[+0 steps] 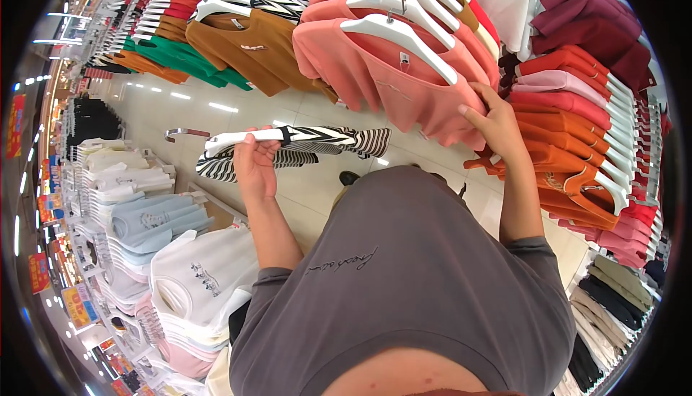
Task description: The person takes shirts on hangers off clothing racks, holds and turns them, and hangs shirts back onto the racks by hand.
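My left hand (256, 163) is closed around the white hanger (249, 136) of a black-and-white striped shirt (310, 154), held sideways over the aisle. The hanger's metal hook points left. My right hand (497, 122) pinches the shoulder edge of a coral pink shirt (404, 86), thumb on the front and fingers partly hidden behind the cloth. That shirt hangs on a white hanger (398, 39) at the front of a rack, with a small label showing inside its neck. More pink shirts hang right behind it.
Brown shirts (252, 46) and green shirts (180, 57) hang to the left of the pink ones. Orange shirts (562, 151) hang close on the right. White shirts (198, 273) and light blue shirts (155, 219) line the left side. Folded trousers (613, 291) lie at lower right. Tiled floor (169, 115) runs between the racks.
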`<state>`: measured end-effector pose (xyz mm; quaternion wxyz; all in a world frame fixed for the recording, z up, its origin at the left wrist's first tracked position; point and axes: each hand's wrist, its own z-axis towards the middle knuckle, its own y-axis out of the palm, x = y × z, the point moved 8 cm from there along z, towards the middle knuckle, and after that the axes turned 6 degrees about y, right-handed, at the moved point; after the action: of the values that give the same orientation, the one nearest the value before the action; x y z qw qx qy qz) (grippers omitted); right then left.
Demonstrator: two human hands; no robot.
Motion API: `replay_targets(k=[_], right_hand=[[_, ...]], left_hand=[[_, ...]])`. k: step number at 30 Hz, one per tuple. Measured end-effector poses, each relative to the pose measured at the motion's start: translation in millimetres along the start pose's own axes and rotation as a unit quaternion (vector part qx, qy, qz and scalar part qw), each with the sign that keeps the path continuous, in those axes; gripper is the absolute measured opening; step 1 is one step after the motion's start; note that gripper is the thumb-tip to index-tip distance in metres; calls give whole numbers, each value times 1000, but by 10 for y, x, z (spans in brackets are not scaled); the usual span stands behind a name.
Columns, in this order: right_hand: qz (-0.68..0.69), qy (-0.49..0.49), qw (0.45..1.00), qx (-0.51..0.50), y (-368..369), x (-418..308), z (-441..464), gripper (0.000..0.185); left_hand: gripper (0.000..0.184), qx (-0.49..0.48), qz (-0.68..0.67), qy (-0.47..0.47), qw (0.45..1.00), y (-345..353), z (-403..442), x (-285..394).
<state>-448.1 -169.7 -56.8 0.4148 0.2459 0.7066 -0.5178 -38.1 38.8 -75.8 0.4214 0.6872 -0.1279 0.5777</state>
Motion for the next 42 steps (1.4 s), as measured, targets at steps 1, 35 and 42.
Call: replay_targets(k=[1,35,42], right_hand=[[7,12,1000,-5,2,26,-5,49],[-89,-4,995,37,-40,-252,6,40],[-109,-11,993,50,-24,-297,38,40]], left_hand=[[28,-1,-3,-2,1000,3,-2,-4],[28,-9,2,-21,1000,69,-8,-83],[29,-17,-2,-15,1000,-60,-6,-88]])
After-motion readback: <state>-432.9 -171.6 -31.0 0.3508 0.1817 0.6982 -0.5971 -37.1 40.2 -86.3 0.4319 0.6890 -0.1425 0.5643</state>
